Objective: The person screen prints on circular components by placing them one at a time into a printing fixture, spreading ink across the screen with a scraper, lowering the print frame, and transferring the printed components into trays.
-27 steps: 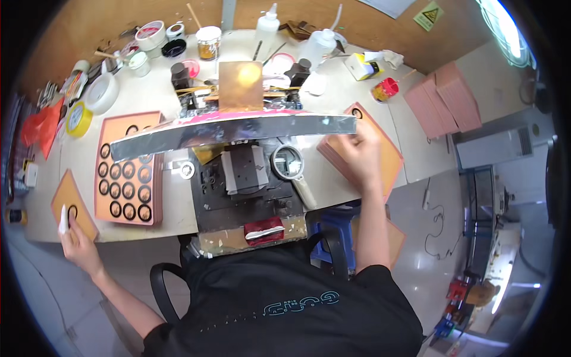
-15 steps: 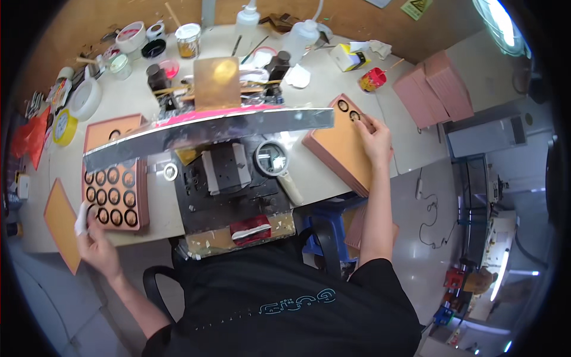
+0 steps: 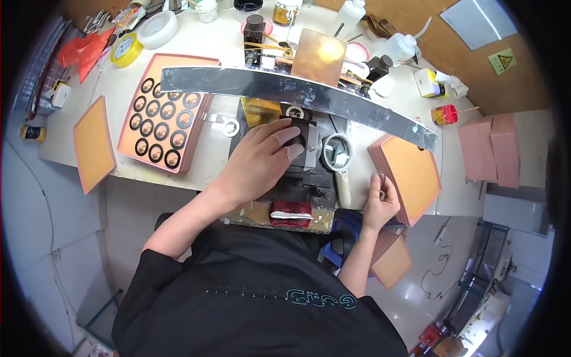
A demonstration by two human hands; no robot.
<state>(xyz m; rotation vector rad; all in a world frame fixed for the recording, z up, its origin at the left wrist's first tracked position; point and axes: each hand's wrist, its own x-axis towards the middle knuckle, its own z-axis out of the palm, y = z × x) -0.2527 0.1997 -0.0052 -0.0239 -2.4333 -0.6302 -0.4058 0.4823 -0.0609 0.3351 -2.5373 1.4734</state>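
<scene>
Cluttered white worktop [image 3: 220, 47]: left hand [image 3: 262, 160] lies half-curled on the black fixture [image 3: 303, 172], seating something; right hand [image 3: 380, 202] pinches a thin ring [image 3: 380, 177], likely loaded next with careful alignment.

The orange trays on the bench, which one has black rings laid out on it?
The pink-rimmed tray left of the central fixture, carrying rows of black rings. The stack by the right hand and the tray overhanging the bench's left edge show bare orange tops.

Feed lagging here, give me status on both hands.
Left hand fingers down on black fixture. Right hand pinching thin ring by orange tray stack. Nothing blocking.
</scene>
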